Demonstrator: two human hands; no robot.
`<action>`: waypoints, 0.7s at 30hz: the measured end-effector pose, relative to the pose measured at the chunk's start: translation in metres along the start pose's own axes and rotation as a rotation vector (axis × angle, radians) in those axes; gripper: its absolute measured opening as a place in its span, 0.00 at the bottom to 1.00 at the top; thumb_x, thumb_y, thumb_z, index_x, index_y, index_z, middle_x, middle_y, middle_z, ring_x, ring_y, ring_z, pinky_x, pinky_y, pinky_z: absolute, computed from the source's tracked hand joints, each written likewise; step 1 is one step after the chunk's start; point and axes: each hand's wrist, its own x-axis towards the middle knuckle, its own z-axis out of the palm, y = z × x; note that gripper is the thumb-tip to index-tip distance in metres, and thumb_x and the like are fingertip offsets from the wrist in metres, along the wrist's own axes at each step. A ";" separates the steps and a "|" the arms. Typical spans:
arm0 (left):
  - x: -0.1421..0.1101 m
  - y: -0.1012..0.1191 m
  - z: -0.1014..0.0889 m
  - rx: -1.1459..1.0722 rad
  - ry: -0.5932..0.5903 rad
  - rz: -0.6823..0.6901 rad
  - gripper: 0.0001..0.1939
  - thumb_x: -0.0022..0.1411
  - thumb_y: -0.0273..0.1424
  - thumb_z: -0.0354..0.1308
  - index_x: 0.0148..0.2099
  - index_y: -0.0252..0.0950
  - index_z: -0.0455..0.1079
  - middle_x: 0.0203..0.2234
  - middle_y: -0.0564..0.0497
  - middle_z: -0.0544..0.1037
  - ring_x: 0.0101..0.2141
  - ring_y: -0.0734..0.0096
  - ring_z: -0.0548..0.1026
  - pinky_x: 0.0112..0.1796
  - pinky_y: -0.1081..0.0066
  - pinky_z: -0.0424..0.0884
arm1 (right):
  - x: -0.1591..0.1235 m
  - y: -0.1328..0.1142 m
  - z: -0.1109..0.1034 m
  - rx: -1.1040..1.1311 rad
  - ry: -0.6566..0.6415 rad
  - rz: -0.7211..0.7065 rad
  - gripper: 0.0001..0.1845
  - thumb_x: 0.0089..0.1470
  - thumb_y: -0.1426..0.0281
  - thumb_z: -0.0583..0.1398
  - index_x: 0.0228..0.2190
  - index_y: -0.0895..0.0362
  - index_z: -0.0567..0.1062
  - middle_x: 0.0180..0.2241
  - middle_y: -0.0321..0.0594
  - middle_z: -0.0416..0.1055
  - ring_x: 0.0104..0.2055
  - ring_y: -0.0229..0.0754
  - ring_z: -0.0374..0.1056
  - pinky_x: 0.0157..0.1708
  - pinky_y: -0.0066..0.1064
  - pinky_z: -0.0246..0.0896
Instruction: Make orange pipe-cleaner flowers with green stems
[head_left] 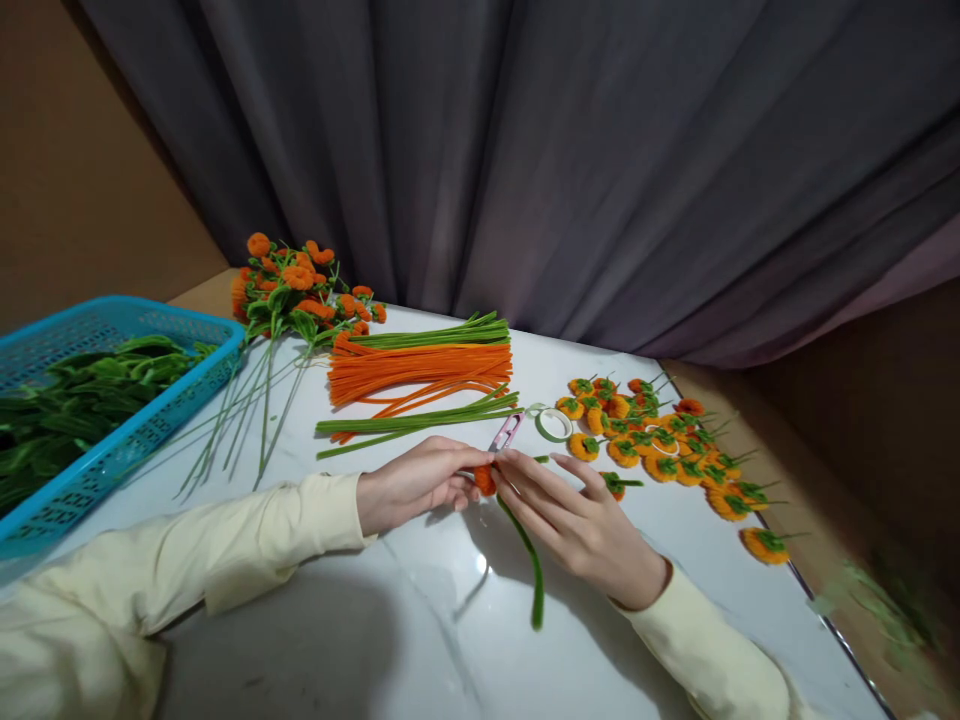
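Observation:
My left hand (431, 478) is closed on a small orange pipe-cleaner flower head (484, 481), gripped between thumb and fingers. A green pipe cleaner (534, 570) hangs in a curve from beside the flower head toward me. My right hand (574, 515) meets it from the right, its fingertips pressed together at the flower head and the green pipe cleaner's upper end. The exact pinch of the right fingers is partly hidden. Just beyond the fingertips lies a pink-handled cutter (508, 430), and a roll of green tape (553, 425) rests beside it.
Orange pipe cleaners (420, 372) and green pipe cleaners (420, 415) lie bundled ahead. Several yellow-orange flower heads (622, 452) spread along the right. At left, a blue basket (225, 340) holds green leaves (97, 405); finished orange flowers (300, 278) lie behind it. A grey curtain (450, 150) hangs beyond the table.

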 end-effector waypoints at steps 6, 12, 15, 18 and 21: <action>-0.004 0.005 0.001 0.068 -0.024 -0.031 0.13 0.52 0.40 0.62 0.31 0.34 0.71 0.22 0.54 0.69 0.21 0.80 0.63 0.18 0.79 0.53 | 0.000 -0.003 0.007 0.163 0.084 0.085 0.14 0.60 0.80 0.47 0.40 0.63 0.71 0.40 0.49 0.75 0.48 0.47 0.67 0.41 0.39 0.60; -0.004 0.003 0.000 0.126 -0.035 0.029 0.13 0.52 0.39 0.63 0.33 0.33 0.72 0.30 0.51 0.73 0.30 0.75 0.69 0.28 0.78 0.64 | 0.000 -0.012 0.016 0.489 0.165 0.371 0.11 0.56 0.80 0.52 0.40 0.59 0.69 0.37 0.46 0.74 0.41 0.43 0.68 0.35 0.34 0.61; -0.004 0.002 0.000 0.161 -0.047 0.024 0.15 0.52 0.40 0.63 0.32 0.31 0.72 0.26 0.51 0.73 0.28 0.76 0.71 0.32 0.75 0.66 | 0.001 -0.015 0.016 0.529 0.180 0.385 0.10 0.55 0.80 0.53 0.39 0.59 0.69 0.34 0.45 0.73 0.39 0.42 0.68 0.34 0.33 0.61; -0.006 0.004 0.002 0.183 -0.017 0.023 0.15 0.49 0.38 0.65 0.31 0.29 0.72 0.24 0.51 0.74 0.27 0.75 0.72 0.33 0.72 0.69 | 0.005 -0.016 0.010 0.550 0.121 0.419 0.09 0.56 0.78 0.53 0.38 0.58 0.70 0.34 0.44 0.73 0.39 0.42 0.68 0.35 0.33 0.62; -0.007 0.004 0.004 0.145 -0.008 0.027 0.14 0.49 0.37 0.66 0.31 0.29 0.72 0.25 0.50 0.76 0.28 0.72 0.75 0.37 0.68 0.71 | 0.009 -0.015 0.004 0.628 0.064 0.489 0.08 0.56 0.76 0.54 0.39 0.58 0.68 0.33 0.44 0.71 0.37 0.42 0.67 0.35 0.33 0.63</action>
